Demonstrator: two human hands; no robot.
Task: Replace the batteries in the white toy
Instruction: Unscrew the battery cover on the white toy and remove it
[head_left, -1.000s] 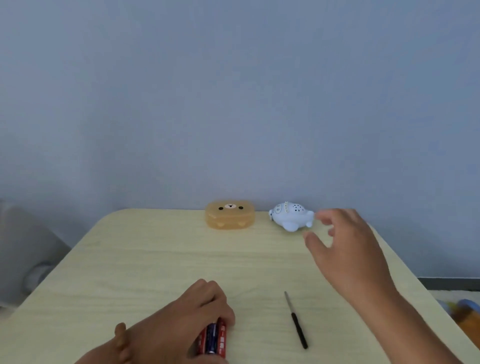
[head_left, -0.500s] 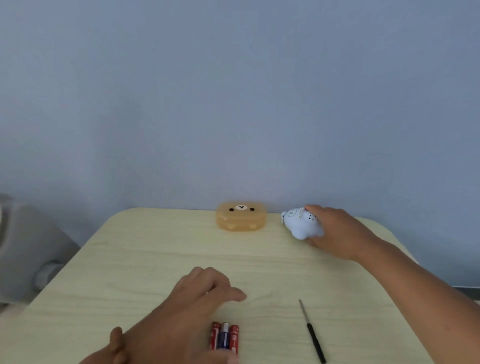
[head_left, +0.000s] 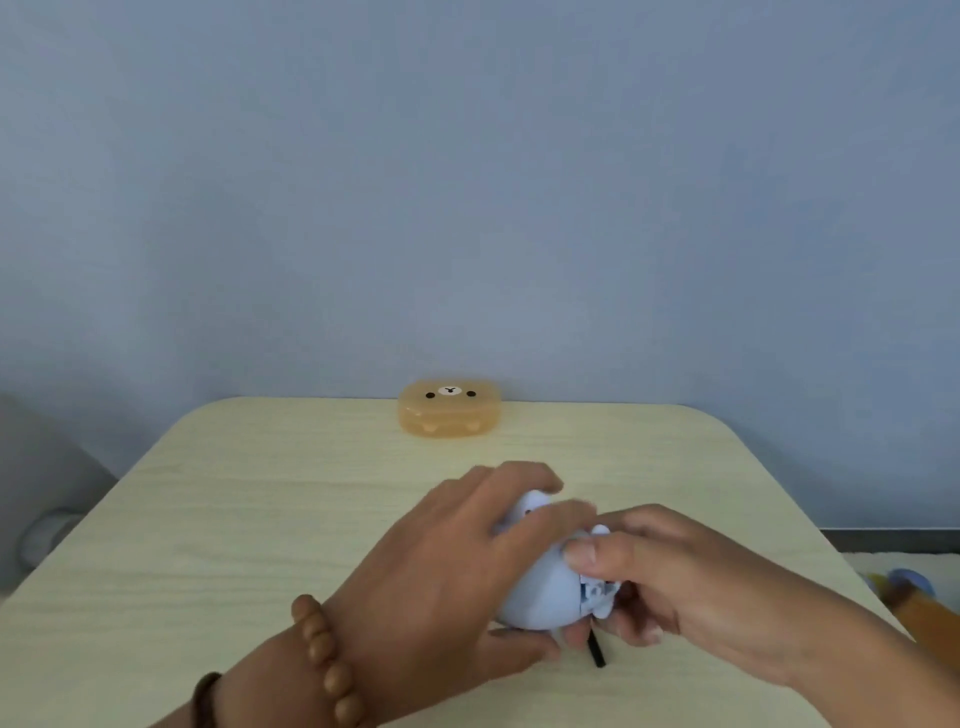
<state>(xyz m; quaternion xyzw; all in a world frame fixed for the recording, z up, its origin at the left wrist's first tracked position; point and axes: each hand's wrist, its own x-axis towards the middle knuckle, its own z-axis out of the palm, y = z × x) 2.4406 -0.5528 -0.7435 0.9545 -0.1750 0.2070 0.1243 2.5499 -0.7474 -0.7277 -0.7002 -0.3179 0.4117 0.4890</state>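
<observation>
Two hands hold one toy (head_left: 545, 592) at the near middle of the table (head_left: 260, 519). The left hand (head_left: 441, 561) curls round its smooth, rounded, pale blue-white body, and the right hand (head_left: 691, 587) pinches its small end. One black tool tip (head_left: 597, 654) shows beneath. One orange bear-faced box (head_left: 449, 410) sits at the far edge.

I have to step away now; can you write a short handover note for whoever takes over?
The left hand grips the white toy from its left side; the right hand pinches its right end, thumb on top.
The toy is over the near middle of the table.
The screwdriver shows only its black end, below the hands.
The orange bear case sits at the far edge.
No batteries in view.
Done: toy in hand.
Left: open the compartment, swap batteries, close it; cover state cannot be told.
</observation>
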